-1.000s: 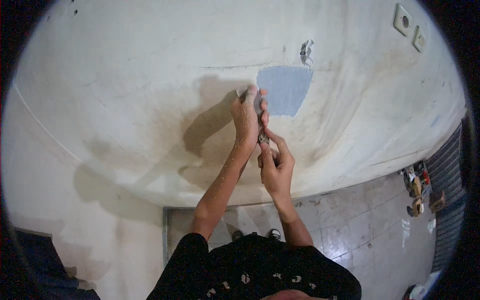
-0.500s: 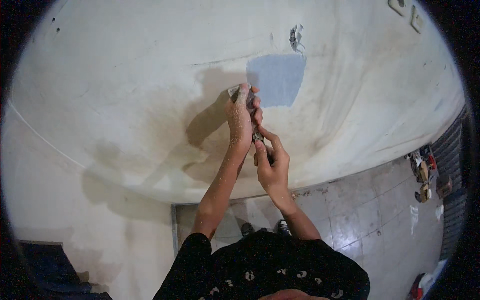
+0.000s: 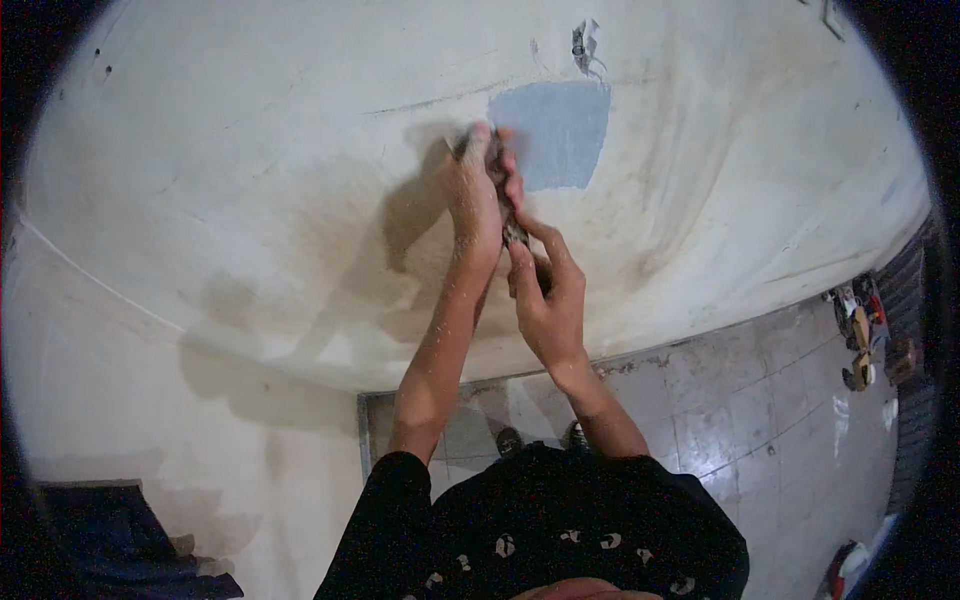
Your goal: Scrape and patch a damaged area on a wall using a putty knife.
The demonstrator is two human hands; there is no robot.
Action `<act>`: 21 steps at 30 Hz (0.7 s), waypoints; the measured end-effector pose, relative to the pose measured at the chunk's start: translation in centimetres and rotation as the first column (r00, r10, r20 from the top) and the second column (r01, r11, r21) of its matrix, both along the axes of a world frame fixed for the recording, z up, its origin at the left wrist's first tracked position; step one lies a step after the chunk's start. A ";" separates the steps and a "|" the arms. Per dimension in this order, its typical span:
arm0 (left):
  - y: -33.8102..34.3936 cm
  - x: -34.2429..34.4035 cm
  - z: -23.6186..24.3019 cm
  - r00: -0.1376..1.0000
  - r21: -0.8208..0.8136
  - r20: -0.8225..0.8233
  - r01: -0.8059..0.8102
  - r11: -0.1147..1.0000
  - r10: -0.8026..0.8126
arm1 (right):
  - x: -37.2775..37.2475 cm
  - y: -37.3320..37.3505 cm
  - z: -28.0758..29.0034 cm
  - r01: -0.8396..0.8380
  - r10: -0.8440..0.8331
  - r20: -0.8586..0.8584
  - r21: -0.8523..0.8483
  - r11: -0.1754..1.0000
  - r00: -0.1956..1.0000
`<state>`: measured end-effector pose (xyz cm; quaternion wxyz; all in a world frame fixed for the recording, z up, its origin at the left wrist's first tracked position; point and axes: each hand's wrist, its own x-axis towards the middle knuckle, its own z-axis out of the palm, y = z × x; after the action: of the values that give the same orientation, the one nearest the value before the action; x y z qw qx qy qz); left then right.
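Both bare hands grip a dark, dusty scraper-like tool (image 3: 496,160) at the off-white wall (image 3: 300,150), along the left edge of a pale blue-grey rectangular patch (image 3: 555,135). My left hand (image 3: 472,195) is wrapped around the tool's upper part, slightly blurred and speckled with pale dust like its forearm. Lower and to its right, my right hand (image 3: 550,305) has thumb and fingers closed on the tool's lower end. The tool's exact shape is mostly hidden by my fingers. Above the patch is a small torn or chipped spot (image 3: 585,45) in the wall.
A tiled floor (image 3: 740,400) runs along the wall's foot, where my shoes show. At right are piled objects (image 3: 860,340) beside a ribbed dark panel (image 3: 905,420). A side wall (image 3: 150,390) is at left, with dark fabric or material (image 3: 100,530) at lower left.
My hands and the tool have dipped slightly against the patch, then risen again, staying closed on the tool. The wall and patch sit higher in the view now.
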<state>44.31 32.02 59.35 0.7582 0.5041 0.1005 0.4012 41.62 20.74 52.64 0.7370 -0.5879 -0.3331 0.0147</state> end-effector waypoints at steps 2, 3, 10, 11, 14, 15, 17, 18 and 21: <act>-0.4 -0.1 -1.1 0.997 -0.083 -0.080 0.009 0.997 -0.015 | 0.0 0.2 -0.7 0.018 -0.018 0.017 0.005 1.000 1.000; -0.1 0.0 -0.7 0.997 -0.067 -0.070 0.029 0.997 -0.034 | 0.2 0.4 -0.4 0.010 -0.010 0.011 0.028 1.000 1.000; 1.5 1.6 -2.3 0.996 -0.052 -0.030 0.084 0.995 -0.085 | 1.2 1.2 -1.7 -0.002 0.002 -0.013 0.025 1.000 1.000; 1.3 2.0 -3.3 0.994 -0.050 -0.022 0.105 0.993 -0.106 | 1.7 0.8 -3.4 -0.008 0.008 -0.020 0.026 1.000 1.000; 1.3 1.9 -4.9 0.985 -0.053 -0.079 0.150 0.987 -0.154 | 2.7 0.4 -4.6 -0.015 0.014 -0.051 -0.029 0.999 0.999; 1.3 1.7 -4.8 0.972 -0.039 -0.079 0.217 0.975 -0.219 | 3.2 0.4 -5.0 0.031 -0.032 -0.059 -0.012 0.999 0.998; 2.5 0.8 -4.9 0.938 -0.070 -0.121 0.319 0.945 -0.325 | 4.7 -0.4 -5.9 0.008 -0.006 0.019 -0.122 0.993 1.000; 2.9 0.5 -6.6 0.906 -0.049 -0.186 0.377 0.925 -0.379 | 6.3 -1.5 -7.0 0.001 0.021 0.090 -0.237 0.971 0.996; 4.7 -3.8 -19.2 0.839 -0.197 -0.232 0.455 0.868 -0.492 | 7.3 -6.2 -10.3 -0.364 0.256 -0.291 -0.423 0.830 0.922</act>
<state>40.53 36.74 40.20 0.8444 0.5119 0.1032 0.1195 48.94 14.53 42.37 0.5929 -0.6808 -0.3263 0.2804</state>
